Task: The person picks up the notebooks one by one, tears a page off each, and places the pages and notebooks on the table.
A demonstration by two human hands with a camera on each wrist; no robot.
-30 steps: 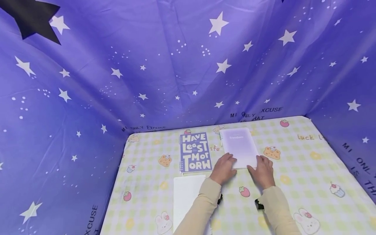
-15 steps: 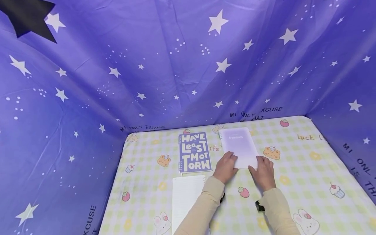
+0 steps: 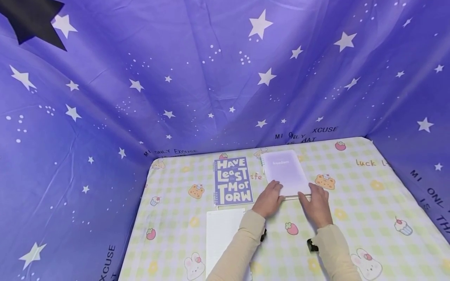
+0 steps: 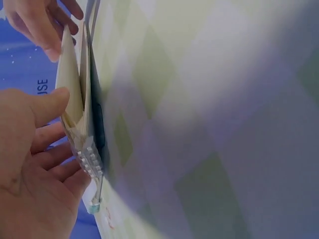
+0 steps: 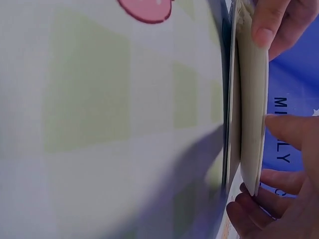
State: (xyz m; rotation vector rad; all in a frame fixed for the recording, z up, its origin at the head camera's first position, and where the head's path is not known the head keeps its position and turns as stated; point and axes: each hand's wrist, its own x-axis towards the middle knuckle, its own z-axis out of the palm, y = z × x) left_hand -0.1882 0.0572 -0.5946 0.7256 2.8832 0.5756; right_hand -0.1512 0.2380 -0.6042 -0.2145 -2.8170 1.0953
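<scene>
A pale purple notebook [image 3: 283, 171] marked "freedom", ring-bound on its left side, lies toward the back of the table. My left hand [image 3: 270, 199] grips its near left corner, thumb on the near edge and fingers round the binding side. At the near right corner, my right hand [image 3: 316, 203] holds it between thumb and fingers. In the right wrist view, the thick page block [image 5: 253, 109] stands apart from the thin layers beneath, leaving a narrow gap. Both fingertips and the binding rings [image 4: 88, 159] show in the left wrist view.
A blue notebook [image 3: 233, 181] with big white lettering lies to the left. Nearer, white paper [image 3: 221, 234] sits partly under the left sleeve. The checked cloth [image 3: 175, 242] covers the table; a purple star-print curtain [image 3: 197, 78] encloses the back and sides.
The purple notebook's near edge has risen slightly and a dark gap shows beneath it. Both hands stay at its near corners, shifted a little away from me.
</scene>
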